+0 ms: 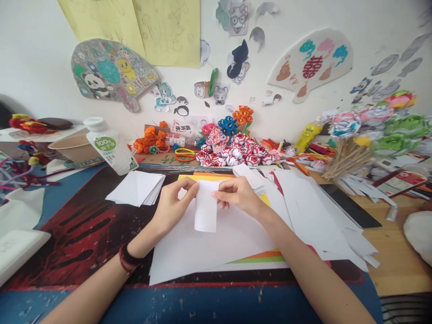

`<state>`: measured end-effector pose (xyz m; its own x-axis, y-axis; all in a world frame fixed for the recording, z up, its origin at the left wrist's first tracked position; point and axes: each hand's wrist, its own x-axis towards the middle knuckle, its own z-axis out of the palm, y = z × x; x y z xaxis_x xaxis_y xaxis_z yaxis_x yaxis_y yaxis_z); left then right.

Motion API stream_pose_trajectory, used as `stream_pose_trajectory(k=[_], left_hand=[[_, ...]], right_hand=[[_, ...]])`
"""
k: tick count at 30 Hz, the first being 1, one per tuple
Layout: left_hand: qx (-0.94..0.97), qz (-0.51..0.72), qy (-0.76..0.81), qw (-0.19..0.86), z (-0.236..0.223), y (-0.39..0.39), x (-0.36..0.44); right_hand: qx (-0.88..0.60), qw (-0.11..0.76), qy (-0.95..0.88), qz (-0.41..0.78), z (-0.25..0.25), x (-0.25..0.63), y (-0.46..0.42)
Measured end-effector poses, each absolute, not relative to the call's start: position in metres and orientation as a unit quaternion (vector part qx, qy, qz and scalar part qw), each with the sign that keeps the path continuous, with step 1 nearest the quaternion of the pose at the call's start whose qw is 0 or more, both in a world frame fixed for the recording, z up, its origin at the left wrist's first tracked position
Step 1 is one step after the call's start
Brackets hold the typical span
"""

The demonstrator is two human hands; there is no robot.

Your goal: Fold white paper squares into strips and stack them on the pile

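A small white rectangular piece of paper [205, 211] is held upright between both hands, over the middle of the desk. My left hand [173, 200] pinches its upper left edge between thumb and fingers. At its right edge, my right hand [238, 195] grips it the same way, thumb in front and fingers partly behind. Beneath lies a large white sheet [182, 256], with yellow, orange and green sheets showing from under it. A stack of white paper squares [135, 186] sits left of my left hand.
Loose white sheets [317, 220] spread on the right, beside a black flat object [351, 206]. Red-and-white paper flowers [236, 153] are piled at the back. A white bottle [111, 146] stands back left, and a white box [20, 252] lies at the left edge.
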<state>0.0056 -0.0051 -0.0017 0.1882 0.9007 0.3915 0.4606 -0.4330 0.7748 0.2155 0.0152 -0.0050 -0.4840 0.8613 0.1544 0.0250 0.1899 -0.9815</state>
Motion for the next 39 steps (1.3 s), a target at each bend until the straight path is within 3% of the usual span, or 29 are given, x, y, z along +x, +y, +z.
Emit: stream_pose_trajectory(k=[39], left_hand=[[0.759, 0.379, 0.441, 0.293, 0.0007, -0.0047, 0.0066]], right_hand=[[-0.369, 0.495, -0.601, 0.507, -0.0027, 0.2182, 0.0176]])
